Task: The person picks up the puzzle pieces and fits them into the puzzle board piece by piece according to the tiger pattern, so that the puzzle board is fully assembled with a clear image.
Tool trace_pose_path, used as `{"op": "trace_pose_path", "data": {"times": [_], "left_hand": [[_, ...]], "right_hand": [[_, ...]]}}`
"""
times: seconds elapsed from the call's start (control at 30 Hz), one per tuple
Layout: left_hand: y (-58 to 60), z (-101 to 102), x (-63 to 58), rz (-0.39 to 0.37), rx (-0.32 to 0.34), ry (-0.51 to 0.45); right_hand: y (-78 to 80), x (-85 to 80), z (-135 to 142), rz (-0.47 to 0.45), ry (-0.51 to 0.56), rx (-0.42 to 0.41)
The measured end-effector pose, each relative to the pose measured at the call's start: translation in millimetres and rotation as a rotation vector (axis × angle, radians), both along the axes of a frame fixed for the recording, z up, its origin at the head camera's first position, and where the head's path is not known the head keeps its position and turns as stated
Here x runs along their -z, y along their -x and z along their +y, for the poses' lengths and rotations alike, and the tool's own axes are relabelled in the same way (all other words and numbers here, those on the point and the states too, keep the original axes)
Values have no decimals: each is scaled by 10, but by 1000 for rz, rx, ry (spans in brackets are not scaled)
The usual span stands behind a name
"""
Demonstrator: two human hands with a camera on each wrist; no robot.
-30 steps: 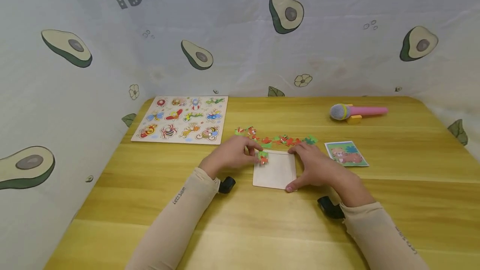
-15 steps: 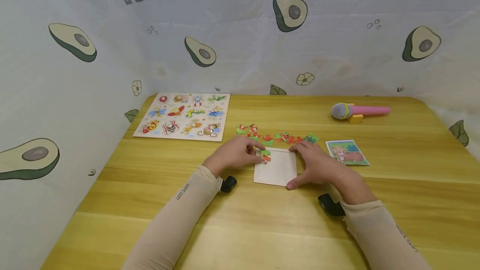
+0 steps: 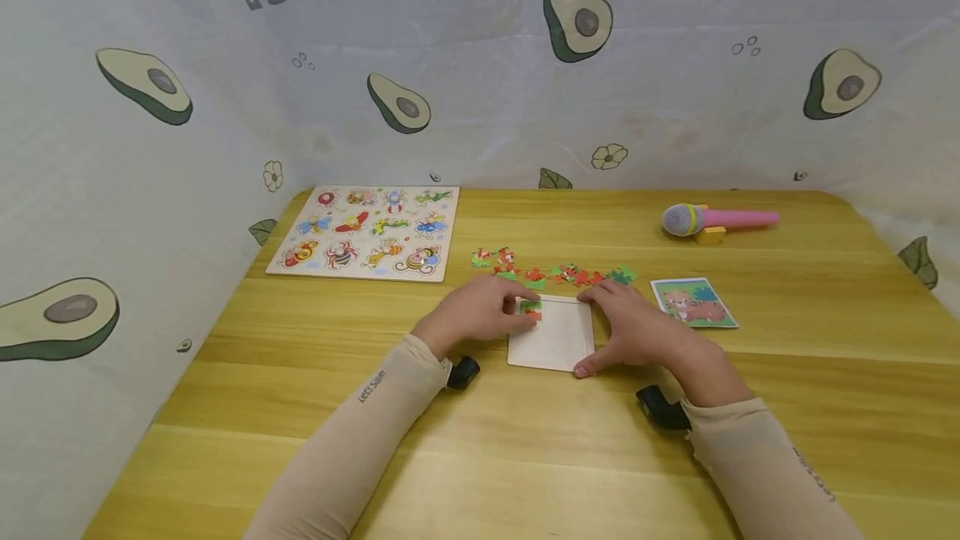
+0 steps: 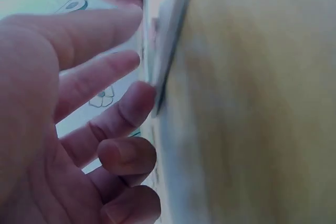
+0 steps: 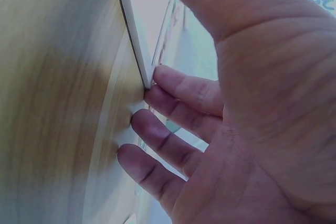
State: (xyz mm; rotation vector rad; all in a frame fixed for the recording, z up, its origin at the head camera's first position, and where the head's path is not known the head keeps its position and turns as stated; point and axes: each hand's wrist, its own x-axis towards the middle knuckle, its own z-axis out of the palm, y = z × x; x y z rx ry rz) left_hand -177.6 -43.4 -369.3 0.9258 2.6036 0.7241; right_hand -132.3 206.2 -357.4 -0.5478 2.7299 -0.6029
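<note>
A small pale square puzzle tray [image 3: 553,346] lies on the table between both hands. In its upper left corner sits a green and orange jigsaw piece [image 3: 531,308]. My left hand [image 3: 480,311] holds this piece between thumb and index finger; the left wrist view hides the piece behind the hand [image 4: 86,98]. With thumb at the near right corner and index finger at the far one, my right hand [image 3: 641,332] grips the tray's right side. The right wrist view has fingertips of that hand [image 5: 205,114] against the tray's edge [image 5: 135,40].
Several loose jigsaw pieces [image 3: 535,277] lie in a row behind the tray. A picture card [image 3: 695,304] is to the right. Farther back are a pink toy microphone [image 3: 738,219] on a yellow stand [image 3: 710,235] and an insect puzzle board [image 3: 363,232] at left.
My left hand has shifted slightly right over the tray, with the jigsaw piece now squared up in the upper left corner. The right hand stays in place on the tray.
</note>
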Motion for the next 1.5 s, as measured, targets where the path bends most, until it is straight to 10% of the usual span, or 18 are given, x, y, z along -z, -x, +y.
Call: {"op": "trace_pose_path", "data": {"times": [0.87,1.5], "left_hand": [[-36,53,11,-11,-137,75],[-25,29,13,-1,-115,59]], "right_hand": [[-5,-2,1,4,-16,8],[9,8,0,-7,-13,8]]}}
